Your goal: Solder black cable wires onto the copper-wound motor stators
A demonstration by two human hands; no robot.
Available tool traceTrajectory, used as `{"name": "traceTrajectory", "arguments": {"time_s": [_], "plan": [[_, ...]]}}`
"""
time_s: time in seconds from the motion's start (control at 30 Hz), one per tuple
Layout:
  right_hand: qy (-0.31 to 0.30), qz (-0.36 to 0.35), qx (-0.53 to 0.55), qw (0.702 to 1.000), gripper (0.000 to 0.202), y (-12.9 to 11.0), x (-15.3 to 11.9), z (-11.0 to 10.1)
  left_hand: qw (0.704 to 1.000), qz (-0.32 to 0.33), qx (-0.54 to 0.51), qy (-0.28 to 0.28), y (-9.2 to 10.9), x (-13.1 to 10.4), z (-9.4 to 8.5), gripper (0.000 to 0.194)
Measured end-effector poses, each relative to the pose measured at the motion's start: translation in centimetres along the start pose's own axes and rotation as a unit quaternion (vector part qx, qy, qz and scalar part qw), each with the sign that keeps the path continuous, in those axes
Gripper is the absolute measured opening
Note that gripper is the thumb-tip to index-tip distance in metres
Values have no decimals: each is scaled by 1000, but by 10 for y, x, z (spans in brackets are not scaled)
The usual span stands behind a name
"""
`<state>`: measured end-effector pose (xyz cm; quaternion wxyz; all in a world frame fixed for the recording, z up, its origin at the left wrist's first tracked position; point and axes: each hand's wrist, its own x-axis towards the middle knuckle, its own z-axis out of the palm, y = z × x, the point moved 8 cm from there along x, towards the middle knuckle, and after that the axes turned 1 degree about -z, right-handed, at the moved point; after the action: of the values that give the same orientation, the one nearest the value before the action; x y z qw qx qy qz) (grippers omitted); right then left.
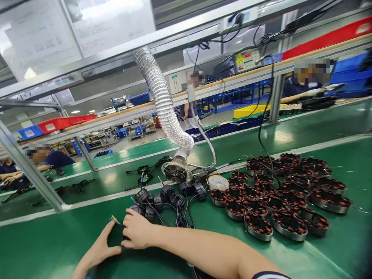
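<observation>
While the left hand [99,245] is spread, the curled right hand [137,230] — grip unclear — adjoins thin multicoloured wires [114,219] short of the flat green desk's [43,252] far edge; likely light, limp, best pinched behind their ends.

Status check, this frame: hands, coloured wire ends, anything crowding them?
Left hand spread, forefinger at the coloured wire ends. Right hand curled close by, grip unclear. Black corded parts crowd the space just beyond right hand.
</observation>
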<state>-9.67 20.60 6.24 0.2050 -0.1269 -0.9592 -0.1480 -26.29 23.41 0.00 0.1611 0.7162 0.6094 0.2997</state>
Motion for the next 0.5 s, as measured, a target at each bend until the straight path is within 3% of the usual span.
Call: {"name": "traceTrajectory", "arguments": {"time_s": [0.07, 0.13, 0.23, 0.37, 0.43, 0.5], "plan": [[11, 4, -12, 1000, 45, 0, 1, 0, 997, -55, -48, -33, 5, 15, -34, 78], [20, 9, -21, 1000, 47, 1, 2, 1, 997, -60, -43, 35, 43, 37, -83, 72], [30, 7, -28, 999, 48, 1, 3, 2, 992, 16, 10, 122, 152, 77, -139, 67], [23, -8, -27, 999, 44, 0, 3, 5, 963, 181, 130, 153, 312, 140, -168, 61], [7, -18, -28, 999, 36, 0, 5, 6, 933, 246, 183, 187, 374, 173, -179, 64], [-10, -31, -27, 999, 23, 2, 7, 5, 902, 282, 227, 235, 420, 205, -189, 68]]}}
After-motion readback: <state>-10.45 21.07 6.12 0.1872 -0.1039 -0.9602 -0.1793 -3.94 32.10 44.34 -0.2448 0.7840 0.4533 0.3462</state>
